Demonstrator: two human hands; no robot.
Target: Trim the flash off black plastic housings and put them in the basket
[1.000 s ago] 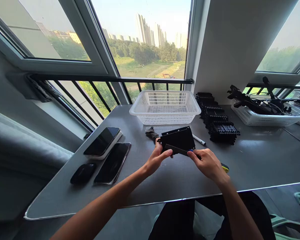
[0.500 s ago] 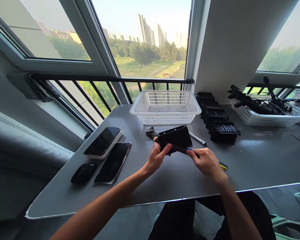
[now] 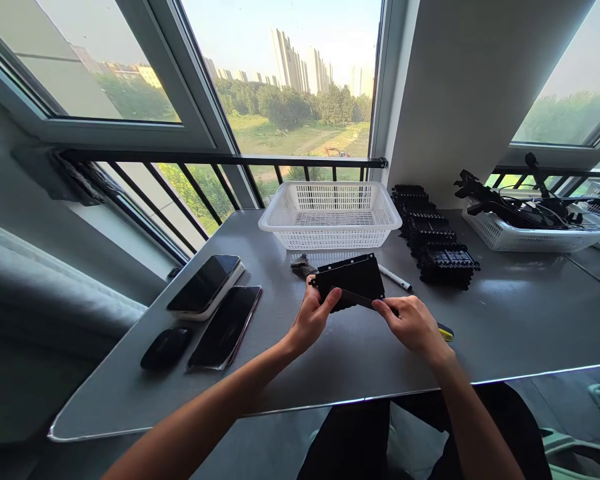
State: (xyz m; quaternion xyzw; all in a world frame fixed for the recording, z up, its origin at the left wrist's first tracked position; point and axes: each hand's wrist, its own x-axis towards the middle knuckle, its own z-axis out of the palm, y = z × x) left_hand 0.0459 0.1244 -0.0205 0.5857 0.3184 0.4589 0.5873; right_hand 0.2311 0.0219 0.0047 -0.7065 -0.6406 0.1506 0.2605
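My left hand (image 3: pixel 313 317) is closed around the left end of a black rectangular plastic frame (image 3: pixel 355 275), tilted above the table. My right hand (image 3: pixel 413 323) grips what looks like a flat file (image 3: pixel 357 298), a dark narrow bar lying along the frame's near edge. My left thumb rests by the bar's far end. A yellow and dark handle end (image 3: pixel 446 332) shows beyond my right wrist, in line with the bar; my palm hides the part between. Behind the frame lie a crumpled grey-brown item (image 3: pixel 303 265) and a white pen (image 3: pixel 396 277).
A white plastic basket (image 3: pixel 330 237) stands at the back by the window. To its right are stacked black plastic frames (image 3: pixel 447 263). Farther right, a second basket (image 3: pixel 535 239) holds black parts and cables. Phones (image 3: pixel 225 327) and a black rounded case (image 3: pixel 166 349) lie at left.
A small blue patch by my right fingertips is now out of sight, and the frame's tilt differs very slightly. Both hands keep nearly the same place and grip.
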